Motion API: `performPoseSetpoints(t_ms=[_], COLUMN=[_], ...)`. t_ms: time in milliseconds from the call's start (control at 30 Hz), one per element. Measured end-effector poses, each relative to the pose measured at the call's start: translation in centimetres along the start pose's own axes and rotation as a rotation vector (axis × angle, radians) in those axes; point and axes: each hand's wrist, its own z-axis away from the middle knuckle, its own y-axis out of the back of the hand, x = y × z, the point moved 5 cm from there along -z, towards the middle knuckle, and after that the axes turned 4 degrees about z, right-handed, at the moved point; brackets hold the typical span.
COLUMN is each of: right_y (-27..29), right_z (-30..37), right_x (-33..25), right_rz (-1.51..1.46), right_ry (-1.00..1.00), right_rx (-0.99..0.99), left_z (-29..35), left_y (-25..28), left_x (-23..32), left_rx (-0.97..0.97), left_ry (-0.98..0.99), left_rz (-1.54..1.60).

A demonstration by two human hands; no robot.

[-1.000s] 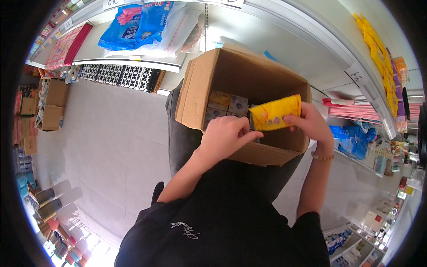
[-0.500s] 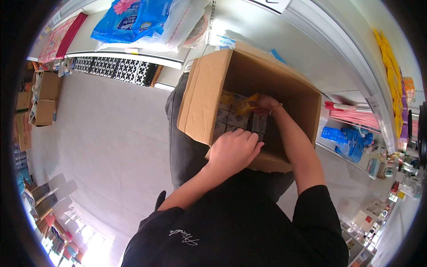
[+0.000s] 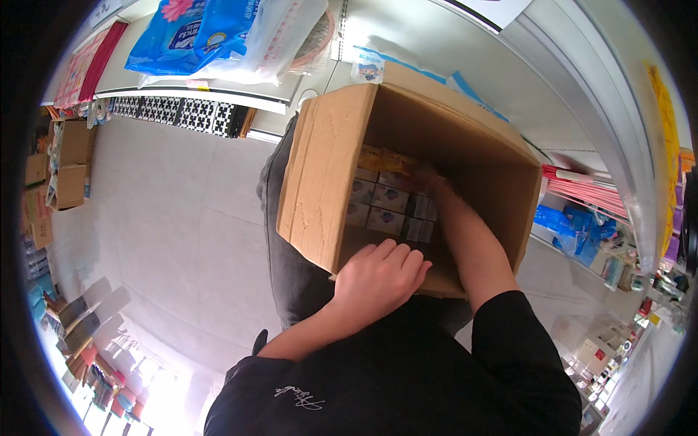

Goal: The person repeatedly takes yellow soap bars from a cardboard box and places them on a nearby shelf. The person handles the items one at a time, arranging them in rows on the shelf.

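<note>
A deep, open cardboard box point(image 3: 320, 182) stands tilted toward me between my legs. My left hand point(image 3: 382, 276) is closed over its near rim, fingers curled to the inside. My right hand point(image 3: 425, 176) reaches down into the box from the right and rests beside yellow packets point(image 3: 384, 159) along the far side of the contents. Shadow and blur hide its fingers, so its grip cannot be made out. Several small white boxes point(image 3: 387, 198) sit in rows in the bottom, with darker-sided boxes point(image 3: 419, 218) at their right.
Behind the box runs a white shelf point(image 3: 422, 29), with a blue package point(image 3: 196, 36) in clear plastic at its left. Pink rod-like items point(image 3: 585, 190) and blue packages point(image 3: 574, 229) are on the right. Grey floor point(image 3: 182, 211) spreads left, with cardboard cartons point(image 3: 73, 163) farther off.
My right hand has gone deeper with the yellow packet, which now lies near the other one. My left hand has drawn slightly nearer to me on the rim, uncovering more white boxes.
</note>
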Motion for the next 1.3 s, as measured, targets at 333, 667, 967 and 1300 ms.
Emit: performPoseSetpoints(t_ms=[333, 667, 967, 1300], right_y=[1.8, -0.7, 6.5, 2.9], right_z=[7.0, 7.1, 27.4, 33.6], right_x=[-9.2, -8.3, -14.6, -5.5], right_rz=[0.873, 0.965, 0.657, 0.349], right_ry=[0.036, 0.450, 0.595, 0.491], right_rx=[0.053, 0.033, 0.035, 0.300], left_z=[0.0, -0.3, -0.3, -7.8], left_y=[0.0, 0.2, 0.2, 5.0], left_x=[-0.1, 0.4, 1.1, 11.9], left_rx=[0.044, 0.038, 0.067, 0.318], left_ry=[0.016, 0.060, 0.084, -0.442], left_rz=[-0.051, -0.056, -0.046, 0.250])
